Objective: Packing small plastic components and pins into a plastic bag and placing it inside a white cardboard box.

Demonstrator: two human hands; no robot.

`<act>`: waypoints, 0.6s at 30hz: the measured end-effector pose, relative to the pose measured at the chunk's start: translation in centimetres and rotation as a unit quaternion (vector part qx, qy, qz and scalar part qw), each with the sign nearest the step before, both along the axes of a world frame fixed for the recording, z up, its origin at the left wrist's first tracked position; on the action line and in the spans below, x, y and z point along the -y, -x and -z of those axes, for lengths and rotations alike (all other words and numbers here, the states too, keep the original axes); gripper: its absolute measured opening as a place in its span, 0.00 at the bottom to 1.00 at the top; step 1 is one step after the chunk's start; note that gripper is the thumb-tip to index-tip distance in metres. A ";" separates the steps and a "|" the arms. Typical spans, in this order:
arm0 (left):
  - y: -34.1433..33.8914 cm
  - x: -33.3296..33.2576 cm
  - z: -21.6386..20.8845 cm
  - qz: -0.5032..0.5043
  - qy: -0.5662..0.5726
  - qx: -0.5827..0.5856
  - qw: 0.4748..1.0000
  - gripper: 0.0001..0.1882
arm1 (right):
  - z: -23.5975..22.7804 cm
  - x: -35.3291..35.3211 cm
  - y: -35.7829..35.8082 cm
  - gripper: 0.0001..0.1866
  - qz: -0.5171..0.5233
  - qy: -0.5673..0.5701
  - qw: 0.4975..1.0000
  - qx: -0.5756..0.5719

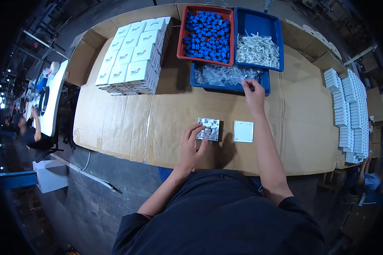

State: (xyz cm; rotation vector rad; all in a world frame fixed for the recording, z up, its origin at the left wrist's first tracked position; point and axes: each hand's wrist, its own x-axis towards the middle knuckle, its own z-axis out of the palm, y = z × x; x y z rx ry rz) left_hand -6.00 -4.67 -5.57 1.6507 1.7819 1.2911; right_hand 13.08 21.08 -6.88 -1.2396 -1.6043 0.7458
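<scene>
Square plate (213, 129) looks light, stiff, edge-grab stuff. Left hand (192, 145) has fingers spread over it (right hand (254, 95) gripping anything? can't tell).

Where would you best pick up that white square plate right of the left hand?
Pinch the white square plate by its left and right edges, probably from above on the near side: it lies flat on the cardboard, edges straight, and the right forearm passes close to its right.
</scene>
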 end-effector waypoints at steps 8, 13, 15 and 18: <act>-3.6 -6.1 -2.5 0.042 0.057 0.326 0.943 0.18 | -5.8 11.4 -2.5 0.06 -0.121 0.235 0.934 -0.239; -4.8 -6.9 -3.8 0.004 0.123 0.395 0.910 0.15 | -5.8 13.5 -3.2 0.06 -0.138 0.228 0.938 -0.222; -5.0 -6.7 -3.8 -0.023 0.098 0.400 0.911 0.15 | -6.2 13.3 -3.5 0.07 -0.113 0.213 0.946 -0.216; -4.9 -6.4 -3.7 -0.057 0.065 0.402 0.912 0.15 | -5.3 12.2 -4.1 0.11 -0.093 0.187 0.945 -0.252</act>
